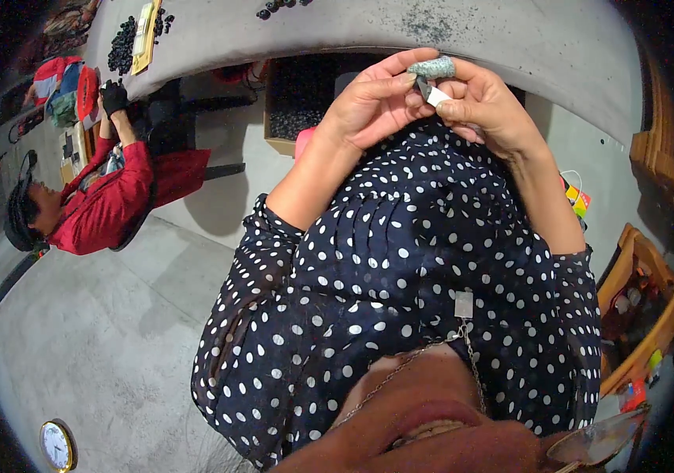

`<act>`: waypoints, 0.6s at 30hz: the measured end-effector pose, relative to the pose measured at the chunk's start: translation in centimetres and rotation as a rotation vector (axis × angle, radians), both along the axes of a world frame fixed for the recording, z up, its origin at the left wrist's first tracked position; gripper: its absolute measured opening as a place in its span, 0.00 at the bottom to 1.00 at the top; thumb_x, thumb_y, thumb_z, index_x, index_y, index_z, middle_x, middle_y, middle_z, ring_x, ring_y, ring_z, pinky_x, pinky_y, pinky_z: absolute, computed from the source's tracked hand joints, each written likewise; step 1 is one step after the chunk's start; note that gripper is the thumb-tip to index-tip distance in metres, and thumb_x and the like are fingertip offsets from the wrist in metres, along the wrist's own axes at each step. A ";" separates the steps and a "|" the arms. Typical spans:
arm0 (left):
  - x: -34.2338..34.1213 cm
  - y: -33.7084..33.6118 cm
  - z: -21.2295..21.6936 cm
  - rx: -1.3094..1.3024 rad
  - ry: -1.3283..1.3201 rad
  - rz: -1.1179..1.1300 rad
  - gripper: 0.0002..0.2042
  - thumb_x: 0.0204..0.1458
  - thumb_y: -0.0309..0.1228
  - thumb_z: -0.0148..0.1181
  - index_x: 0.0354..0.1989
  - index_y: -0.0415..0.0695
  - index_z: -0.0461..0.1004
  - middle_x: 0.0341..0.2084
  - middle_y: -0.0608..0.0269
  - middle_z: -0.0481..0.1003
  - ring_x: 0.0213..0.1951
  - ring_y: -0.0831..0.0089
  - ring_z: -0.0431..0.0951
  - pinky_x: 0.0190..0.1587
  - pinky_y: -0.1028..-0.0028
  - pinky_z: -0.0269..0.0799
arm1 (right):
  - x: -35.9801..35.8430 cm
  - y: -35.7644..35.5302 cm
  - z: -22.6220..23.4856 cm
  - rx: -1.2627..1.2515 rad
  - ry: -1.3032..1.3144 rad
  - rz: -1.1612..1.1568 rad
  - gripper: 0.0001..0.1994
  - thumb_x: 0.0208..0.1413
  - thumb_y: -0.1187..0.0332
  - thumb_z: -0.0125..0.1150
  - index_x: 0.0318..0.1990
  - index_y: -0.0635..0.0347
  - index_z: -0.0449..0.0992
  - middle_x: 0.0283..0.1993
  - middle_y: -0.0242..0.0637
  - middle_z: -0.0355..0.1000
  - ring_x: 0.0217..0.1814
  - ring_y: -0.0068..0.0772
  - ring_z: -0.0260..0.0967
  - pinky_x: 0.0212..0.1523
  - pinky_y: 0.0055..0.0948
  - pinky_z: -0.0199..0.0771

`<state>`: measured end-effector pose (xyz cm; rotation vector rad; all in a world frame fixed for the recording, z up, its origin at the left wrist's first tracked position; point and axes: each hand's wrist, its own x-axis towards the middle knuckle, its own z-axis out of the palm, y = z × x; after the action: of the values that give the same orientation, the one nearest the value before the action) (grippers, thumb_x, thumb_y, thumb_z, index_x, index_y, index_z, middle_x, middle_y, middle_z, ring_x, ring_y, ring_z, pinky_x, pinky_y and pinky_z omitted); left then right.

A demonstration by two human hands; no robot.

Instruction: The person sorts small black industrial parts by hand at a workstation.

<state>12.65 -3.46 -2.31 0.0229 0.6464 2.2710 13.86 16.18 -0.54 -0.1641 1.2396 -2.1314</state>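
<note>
Just beyond my lap, in front of the table edge, my two hands meet. My left hand (376, 98) pinches a small black piece (422, 82) between thumb and fingers. In my right hand (488, 102) is a small white flat tool (437, 96), gripped by the thumb, its tip close to the black piece. A speckled grey-green wrap (433, 68) covers my right index finger. The tool's full shape is hidden by my fingers.
A grey cloth-covered table (337, 31) curves ahead, with dark crumbs (435, 24) and black pieces (274, 8) on it. Below stands a box of black bits (293, 118). At left, a co-worker in red (108, 205) works. A wooden chair (640, 307) is at right.
</note>
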 end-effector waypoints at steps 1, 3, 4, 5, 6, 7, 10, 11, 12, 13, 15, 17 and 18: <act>0.0 0.0 0.0 0.005 -0.009 0.003 0.26 0.52 0.28 0.56 0.59 0.37 0.58 0.50 0.56 0.69 0.46 0.69 0.72 0.48 0.69 0.72 | 0.0 0.0 -0.1 0.001 -0.001 0.000 0.18 0.51 0.69 0.61 0.50 0.63 0.68 0.27 0.27 0.69 0.16 0.08 0.57 0.12 0.08 0.54; 0.0 -0.1 0.1 0.011 -0.019 0.005 0.26 0.52 0.28 0.56 0.59 0.37 0.59 0.50 0.56 0.69 0.46 0.69 0.73 0.47 0.69 0.72 | -0.1 0.1 -0.1 -0.020 -0.018 0.018 0.18 0.52 0.69 0.61 0.49 0.63 0.68 0.27 0.28 0.69 0.16 0.09 0.59 0.13 0.07 0.56; 0.0 -0.1 0.1 0.009 -0.031 -0.008 0.26 0.52 0.27 0.56 0.59 0.37 0.59 0.50 0.56 0.69 0.44 0.69 0.73 0.47 0.69 0.73 | -0.2 0.1 -0.4 -0.019 -0.020 0.019 0.18 0.52 0.69 0.61 0.49 0.63 0.68 0.27 0.28 0.69 0.16 0.09 0.59 0.13 0.07 0.56; -0.1 -0.2 0.1 0.008 -0.042 -0.022 0.26 0.51 0.27 0.57 0.59 0.38 0.59 0.50 0.56 0.69 0.42 0.70 0.74 0.46 0.69 0.73 | -0.2 0.1 -0.9 -0.022 -0.046 -0.008 0.17 0.52 0.69 0.61 0.49 0.64 0.69 0.27 0.29 0.70 0.16 0.09 0.59 0.13 0.07 0.56; -0.2 -0.1 -0.1 0.010 -0.044 -0.023 0.26 0.51 0.27 0.57 0.59 0.38 0.59 0.50 0.56 0.69 0.42 0.70 0.74 0.46 0.69 0.73 | -0.2 0.1 -1.2 -0.026 -0.072 -0.035 0.17 0.52 0.69 0.61 0.48 0.64 0.69 0.27 0.29 0.70 0.16 0.09 0.60 0.13 0.07 0.57; -0.2 -0.1 -0.3 0.040 -0.054 -0.037 0.26 0.51 0.27 0.57 0.59 0.38 0.59 0.50 0.57 0.69 0.40 0.72 0.74 0.46 0.68 0.74 | -0.3 0.2 -1.4 -0.023 -0.074 -0.036 0.17 0.52 0.69 0.61 0.48 0.64 0.69 0.27 0.29 0.70 0.16 0.09 0.60 0.13 0.07 0.57; -0.2 0.1 -0.2 0.069 -0.091 -0.040 0.26 0.51 0.26 0.57 0.59 0.38 0.58 0.49 0.57 0.69 0.36 0.75 0.73 0.46 0.68 0.74 | -0.4 0.2 -1.6 -0.017 -0.102 -0.046 0.16 0.52 0.69 0.61 0.47 0.64 0.70 0.27 0.30 0.70 0.16 0.09 0.60 0.13 0.07 0.58; -0.2 0.1 0.0 0.068 -0.111 -0.027 0.26 0.51 0.26 0.56 0.59 0.38 0.58 0.49 0.57 0.69 0.34 0.77 0.72 0.46 0.68 0.74 | -0.6 0.2 -1.5 -0.044 -0.102 -0.037 0.17 0.52 0.69 0.61 0.48 0.64 0.69 0.28 0.30 0.70 0.16 0.09 0.59 0.13 0.07 0.57; -0.3 0.2 0.1 0.068 -0.113 -0.024 0.26 0.51 0.26 0.56 0.59 0.38 0.58 0.49 0.57 0.69 0.34 0.77 0.72 0.46 0.68 0.74 | -0.8 0.1 -1.4 -0.072 -0.101 -0.027 0.17 0.52 0.69 0.61 0.49 0.64 0.69 0.28 0.30 0.70 0.16 0.09 0.59 0.13 0.07 0.57; -0.4 0.2 0.3 0.053 -0.129 -0.009 0.26 0.51 0.26 0.56 0.59 0.38 0.58 0.48 0.58 0.69 0.33 0.77 0.72 0.46 0.69 0.74 | -1.0 0.1 -1.1 -0.072 -0.103 -0.023 0.17 0.52 0.69 0.61 0.49 0.64 0.69 0.28 0.30 0.70 0.16 0.09 0.59 0.13 0.07 0.57; -0.4 0.1 0.7 0.035 -0.148 0.014 0.26 0.51 0.26 0.56 0.60 0.38 0.58 0.47 0.59 0.69 0.33 0.77 0.72 0.45 0.70 0.74 | -0.8 0.0 -0.2 -0.097 -0.057 0.009 0.19 0.51 0.69 0.61 0.50 0.64 0.67 0.28 0.29 0.69 0.16 0.09 0.59 0.13 0.07 0.56; -0.8 -0.5 1.4 -0.061 -0.106 0.019 0.25 0.51 0.26 0.57 0.58 0.38 0.60 0.43 0.60 0.71 0.33 0.77 0.72 0.43 0.71 0.75 | -0.8 -0.1 -0.2 -0.084 -0.070 0.001 0.19 0.52 0.70 0.61 0.50 0.65 0.67 0.28 0.28 0.69 0.16 0.09 0.59 0.13 0.07 0.55; -1.0 -1.0 2.0 -0.176 -0.032 0.044 0.21 0.51 0.24 0.56 0.54 0.37 0.64 0.40 0.59 0.73 0.35 0.75 0.74 0.41 0.72 0.76 | -0.8 -0.2 -0.1 -0.067 -0.082 -0.014 0.20 0.52 0.70 0.61 0.51 0.65 0.66 0.27 0.28 0.68 0.16 0.09 0.59 0.12 0.07 0.55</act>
<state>11.64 -4.51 -0.32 -0.1138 0.8351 2.2440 13.05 16.00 -0.65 -0.0967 1.1261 -2.1711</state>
